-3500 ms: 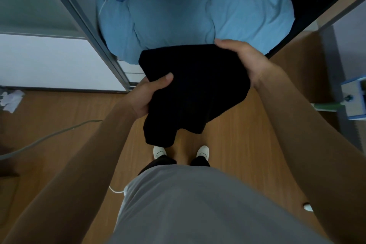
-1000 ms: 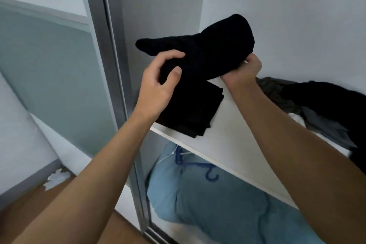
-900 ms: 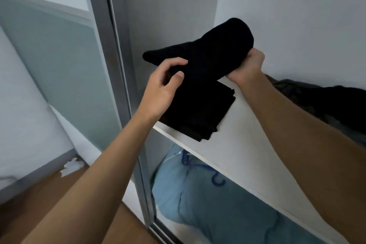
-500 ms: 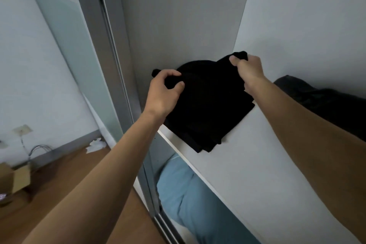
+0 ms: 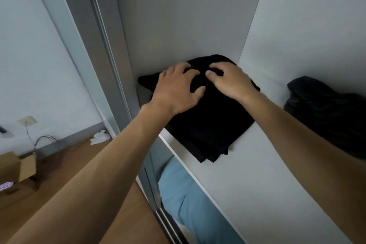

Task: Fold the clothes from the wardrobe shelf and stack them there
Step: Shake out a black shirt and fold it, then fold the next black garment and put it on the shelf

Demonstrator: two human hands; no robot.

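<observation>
A stack of folded black clothes [image 5: 208,125] lies in the left back corner of the white wardrobe shelf [image 5: 257,184]. My left hand [image 5: 176,89] rests flat on top of the stack with its fingers spread. My right hand [image 5: 229,81] lies beside it on the same top garment, fingers bent down onto the cloth near the back edge. A heap of dark unfolded clothes [image 5: 326,113] sits further right on the shelf, apart from the stack.
The grey sliding-door frame [image 5: 103,65] stands just left of the stack. Blue bedding [image 5: 190,204] fills the space under the shelf. On the wooden floor to the left are a cardboard box [image 5: 17,166], a cable and crumpled white paper [image 5: 100,136].
The folded black garment was carried up from waist height and laid on the stack on the shelf. Both hands let go of its edges and now lie on top of it.
</observation>
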